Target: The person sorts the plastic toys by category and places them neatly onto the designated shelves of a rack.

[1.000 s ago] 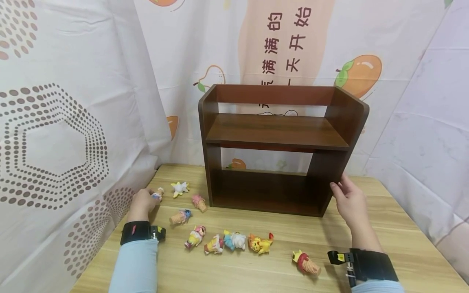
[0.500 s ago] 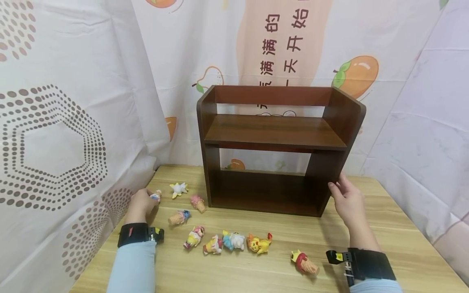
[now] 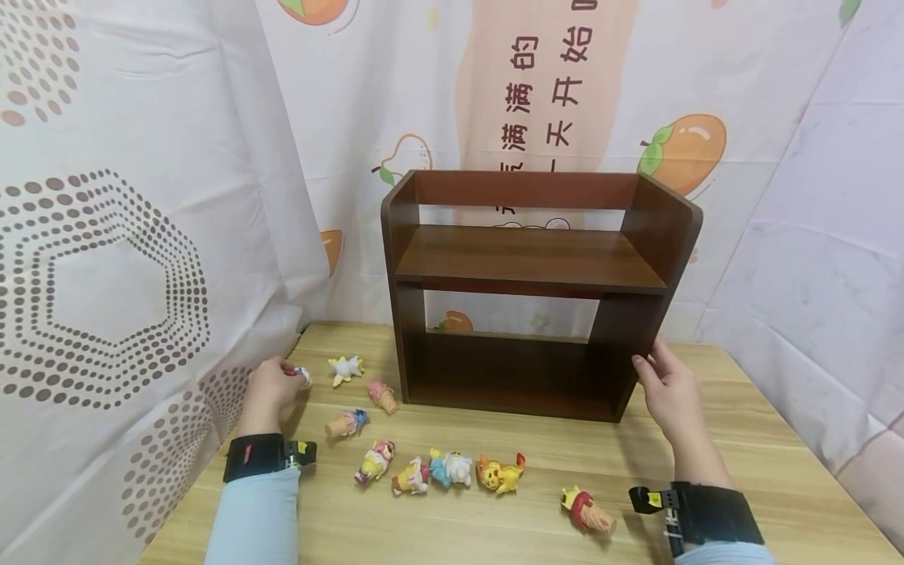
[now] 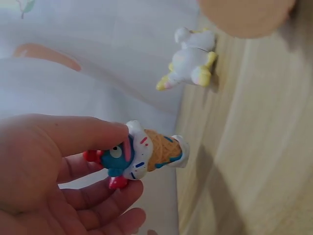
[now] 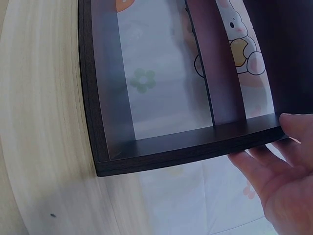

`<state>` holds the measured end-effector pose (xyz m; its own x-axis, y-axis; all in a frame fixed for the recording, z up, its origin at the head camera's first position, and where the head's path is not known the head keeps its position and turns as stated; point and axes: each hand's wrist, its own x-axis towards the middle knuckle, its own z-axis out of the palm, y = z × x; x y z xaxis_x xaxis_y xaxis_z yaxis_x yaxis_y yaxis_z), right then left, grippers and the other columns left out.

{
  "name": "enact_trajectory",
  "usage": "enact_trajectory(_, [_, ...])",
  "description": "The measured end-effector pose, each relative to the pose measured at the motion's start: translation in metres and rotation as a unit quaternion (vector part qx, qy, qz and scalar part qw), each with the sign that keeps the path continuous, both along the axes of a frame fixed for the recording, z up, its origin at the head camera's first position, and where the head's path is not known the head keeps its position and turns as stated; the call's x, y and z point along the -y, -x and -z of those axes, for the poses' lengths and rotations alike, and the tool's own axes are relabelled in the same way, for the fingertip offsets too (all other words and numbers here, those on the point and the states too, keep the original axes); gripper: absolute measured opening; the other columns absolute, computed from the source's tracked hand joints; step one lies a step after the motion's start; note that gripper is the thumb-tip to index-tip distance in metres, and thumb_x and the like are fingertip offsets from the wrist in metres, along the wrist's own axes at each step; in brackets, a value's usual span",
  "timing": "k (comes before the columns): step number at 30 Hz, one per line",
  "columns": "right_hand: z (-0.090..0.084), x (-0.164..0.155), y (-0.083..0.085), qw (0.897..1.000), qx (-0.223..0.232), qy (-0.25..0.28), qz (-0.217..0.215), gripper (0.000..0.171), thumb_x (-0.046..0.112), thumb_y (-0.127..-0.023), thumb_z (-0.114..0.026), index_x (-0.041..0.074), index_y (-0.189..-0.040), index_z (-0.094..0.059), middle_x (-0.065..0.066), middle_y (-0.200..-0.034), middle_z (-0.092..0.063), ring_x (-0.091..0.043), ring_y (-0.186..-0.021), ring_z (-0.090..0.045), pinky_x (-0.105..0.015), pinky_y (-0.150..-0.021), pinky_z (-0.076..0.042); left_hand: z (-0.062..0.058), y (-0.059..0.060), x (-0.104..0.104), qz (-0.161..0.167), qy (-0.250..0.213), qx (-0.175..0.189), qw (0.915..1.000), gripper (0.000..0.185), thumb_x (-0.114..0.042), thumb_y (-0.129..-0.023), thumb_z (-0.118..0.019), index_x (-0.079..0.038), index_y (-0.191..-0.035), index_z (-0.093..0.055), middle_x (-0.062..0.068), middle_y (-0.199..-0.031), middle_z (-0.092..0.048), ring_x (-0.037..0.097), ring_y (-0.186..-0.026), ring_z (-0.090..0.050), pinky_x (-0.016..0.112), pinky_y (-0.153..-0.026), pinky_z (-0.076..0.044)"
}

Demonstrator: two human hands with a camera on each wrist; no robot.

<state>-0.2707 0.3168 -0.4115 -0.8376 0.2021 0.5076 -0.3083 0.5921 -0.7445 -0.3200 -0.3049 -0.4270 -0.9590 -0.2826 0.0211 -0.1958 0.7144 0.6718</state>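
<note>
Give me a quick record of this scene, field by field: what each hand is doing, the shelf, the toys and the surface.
left hand: pinches a small ice-cream-cone figure between thumb and fingers
right hand: fingers rest on the right side panel of the shelf
shelf: dark brown, two tiers, upright, both tiers bare
loose toys: white star-shaped figure; yellow figure; several more lying in front of the shelf
surface: light wooden table

The left hand pinches an ice-cream-cone figurine above the wooden table, near a white toy.
</note>
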Motion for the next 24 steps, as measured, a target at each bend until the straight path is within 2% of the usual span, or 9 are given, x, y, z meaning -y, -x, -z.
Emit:
enact_trajectory(3, [0.000,0.000,-0.001,1.000,0.003,-0.002,0.002,0.051,0.018,-0.106,-0.056,0.020,-0.156,-0.044,-0.018,-0.147,-0.051,-0.040,-0.126,-0.054,-0.008,-0.080,-0.046,-0.004,-0.002,-0.001,-0.004,-0.012,-0.015,0.9998,0.038,-0.016,-0.090,-0.069,0.008,-0.118,-0.059,0.029,-0.114,-0.060,0.044,-0.104,-0.057,0.057,-0.089,-0.046])
enact_trajectory(9, [0.000,-0.001,-0.001,1.000,0.012,-0.007,0.005,0.052,0.021,-0.106,-0.055,0.023,-0.157,-0.042,-0.016,-0.150,-0.049,-0.042,-0.127,-0.053,-0.007,-0.080,-0.045,-0.015,-0.006,-0.005,-0.009,0.005,-0.072,0.9974,0.028,-0.020,-0.091,-0.067,0.002,-0.106,-0.062,0.022,-0.104,-0.062,0.037,-0.094,-0.056,0.050,-0.080,-0.046])
enact_trajectory(17, [0.001,-0.003,-0.002,1.000,0.013,-0.011,0.008,0.052,0.021,-0.106,-0.056,0.021,-0.156,-0.043,-0.017,-0.149,-0.050,-0.042,-0.125,-0.054,-0.007,-0.078,-0.046,-0.034,-0.013,-0.016,0.007,0.019,-0.145,0.9892,0.026,-0.021,-0.092,-0.069,0.001,-0.105,-0.065,0.022,-0.106,-0.065,0.038,-0.098,-0.059,0.053,-0.090,-0.043])
enact_trajectory(24, [0.000,-0.002,-0.004,1.000,0.021,-0.014,0.017,0.052,0.025,-0.106,-0.056,0.021,-0.157,-0.043,-0.016,-0.150,-0.048,-0.041,-0.125,-0.055,-0.006,-0.077,-0.044,-0.049,-0.021,-0.026,0.014,-0.006,-0.190,0.9816,0.028,-0.022,-0.093,-0.070,0.000,-0.110,-0.066,0.022,-0.110,-0.066,0.037,-0.100,-0.061,0.052,-0.091,-0.045])
